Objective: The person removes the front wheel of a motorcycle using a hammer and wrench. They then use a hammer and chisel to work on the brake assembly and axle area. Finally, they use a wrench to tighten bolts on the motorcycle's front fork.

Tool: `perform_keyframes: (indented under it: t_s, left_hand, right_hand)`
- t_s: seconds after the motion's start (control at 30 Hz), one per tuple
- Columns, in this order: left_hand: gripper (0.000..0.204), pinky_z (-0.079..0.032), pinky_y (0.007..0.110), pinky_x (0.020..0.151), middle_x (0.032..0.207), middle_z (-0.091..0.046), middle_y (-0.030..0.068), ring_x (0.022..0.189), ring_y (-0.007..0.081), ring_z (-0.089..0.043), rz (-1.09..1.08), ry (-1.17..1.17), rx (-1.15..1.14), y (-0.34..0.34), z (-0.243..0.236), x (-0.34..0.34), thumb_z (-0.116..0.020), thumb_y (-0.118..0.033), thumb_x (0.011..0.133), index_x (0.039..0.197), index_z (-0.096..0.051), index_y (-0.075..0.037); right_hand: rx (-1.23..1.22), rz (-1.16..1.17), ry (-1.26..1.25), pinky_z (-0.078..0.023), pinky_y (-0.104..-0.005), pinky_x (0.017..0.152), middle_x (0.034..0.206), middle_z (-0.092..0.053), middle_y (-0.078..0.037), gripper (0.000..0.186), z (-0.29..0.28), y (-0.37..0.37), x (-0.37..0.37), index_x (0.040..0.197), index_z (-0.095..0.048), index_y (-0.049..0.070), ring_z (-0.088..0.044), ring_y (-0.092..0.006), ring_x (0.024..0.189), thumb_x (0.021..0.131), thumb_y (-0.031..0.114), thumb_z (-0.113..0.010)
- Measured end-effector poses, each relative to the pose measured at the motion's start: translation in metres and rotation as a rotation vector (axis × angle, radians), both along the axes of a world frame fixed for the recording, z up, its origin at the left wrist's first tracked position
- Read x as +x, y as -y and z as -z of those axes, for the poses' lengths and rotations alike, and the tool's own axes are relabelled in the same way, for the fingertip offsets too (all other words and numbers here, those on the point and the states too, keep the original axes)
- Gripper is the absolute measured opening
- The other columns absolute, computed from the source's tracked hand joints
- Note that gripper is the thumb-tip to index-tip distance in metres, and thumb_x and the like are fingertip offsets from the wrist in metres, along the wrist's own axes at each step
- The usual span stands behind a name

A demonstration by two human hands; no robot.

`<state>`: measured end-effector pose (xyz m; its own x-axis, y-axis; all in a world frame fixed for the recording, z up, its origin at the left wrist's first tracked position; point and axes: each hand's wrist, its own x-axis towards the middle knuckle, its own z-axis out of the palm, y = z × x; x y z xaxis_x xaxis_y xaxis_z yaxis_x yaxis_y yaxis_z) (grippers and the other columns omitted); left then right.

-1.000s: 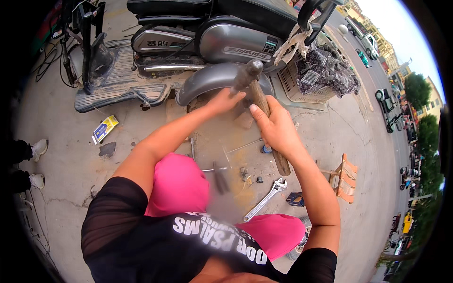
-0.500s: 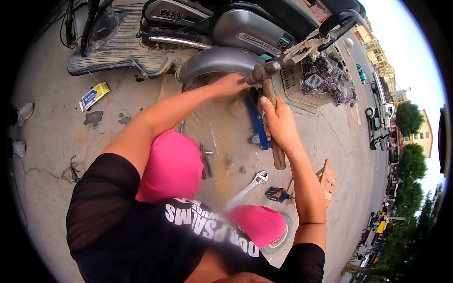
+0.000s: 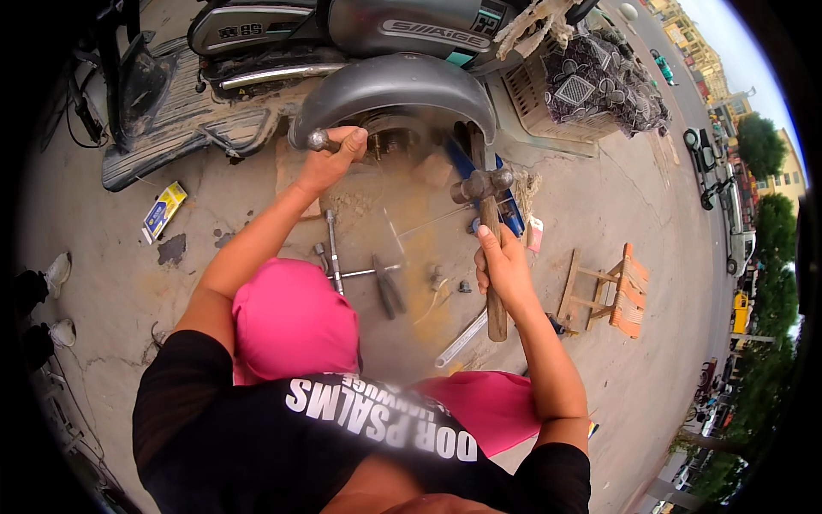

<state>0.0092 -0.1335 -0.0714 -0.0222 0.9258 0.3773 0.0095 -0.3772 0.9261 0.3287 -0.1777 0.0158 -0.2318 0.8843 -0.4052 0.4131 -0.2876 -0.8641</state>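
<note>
In my right hand (image 3: pixel 505 267) is a hammer (image 3: pixel 491 210), gripped by its wooden handle with the metal head up, right of the wheel opening. My left hand (image 3: pixel 336 161) is closed round a metal tool with a rounded end (image 3: pixel 318 140); the rest of it is hidden. That hand is just under the left part of a grey fender (image 3: pixel 394 81) on a vehicle. A round brake drum or hub (image 3: pixel 392 137) shows beneath the fender, with no wheel over it. A blue jack (image 3: pixel 511 216) stands partly behind the hammer.
On the ground lie a cross-shaped lug wrench (image 3: pixel 333 248), pliers (image 3: pixel 388 287) and a large wrench (image 3: pixel 462 339). A wooden stool (image 3: pixel 629 291) stands at right, a crate (image 3: pixel 531 94) at the back right. A yellow-blue box (image 3: pixel 163 211) lies left; someone's shoes (image 3: pixel 58 274) show there.
My left hand has come out left from behind the hammer head, and its tool now shows. The hammer has moved down, away from the fender. The view has shifted, uncovering the hub.
</note>
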Motion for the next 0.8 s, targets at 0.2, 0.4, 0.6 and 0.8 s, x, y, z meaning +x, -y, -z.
perform_keyframes:
  t_s: [0.2,0.4,0.6,0.8]
  left_hand:
    - [0.050,-0.028,0.029,0.054,0.059,-0.033,-0.0003,0.057,0.0129,-0.032,0.056,-0.030,0.077,-0.026,-0.027,0.023,-0.044,-0.033,0.102,0.062,-0.033,-0.005]
    - [0.048,-0.030,0.027,0.052,0.058,-0.035,-0.0037,0.055,0.0088,-0.032,0.145,-0.091,-0.019,-0.056,-0.026,0.035,-0.051,-0.033,0.099,0.061,-0.040,-0.005]
    - [0.051,-0.026,0.030,0.050,0.056,-0.030,-0.0052,0.055,0.0086,-0.027,0.170,-0.242,-0.064,-0.071,-0.034,0.065,-0.050,-0.035,0.099,0.059,-0.035,-0.007]
    - [0.050,-0.029,0.030,0.052,0.058,-0.032,-0.0057,0.058,0.0072,-0.030,0.208,-0.361,0.017,-0.080,-0.049,0.088,-0.055,-0.041,0.096,0.063,-0.040,-0.007]
  right_hand:
    - [-0.134,-0.012,-0.010,-0.038,-0.0270,0.036,0.059,-0.044,-0.002,0.031,0.032,0.010,0.031,0.094,-0.044,0.006,-0.042,-0.0104,0.040,0.099,0.036,-0.050]
    - [-0.165,0.010,-0.018,-0.038,-0.0271,0.036,0.059,-0.044,-0.002,0.031,0.042,0.013,0.044,0.094,-0.043,0.006,-0.042,-0.0105,0.040,0.098,0.036,-0.051]
    - [-0.163,0.037,-0.035,-0.039,-0.0272,0.036,0.059,-0.044,-0.002,0.031,0.046,0.011,0.055,0.094,-0.043,0.007,-0.043,-0.0104,0.040,0.098,0.037,-0.051]
    - [-0.149,0.051,-0.060,-0.039,-0.0271,0.036,0.060,-0.044,-0.002,0.034,0.037,0.011,0.059,0.098,-0.046,0.005,-0.044,-0.0108,0.040,0.098,0.038,-0.051]
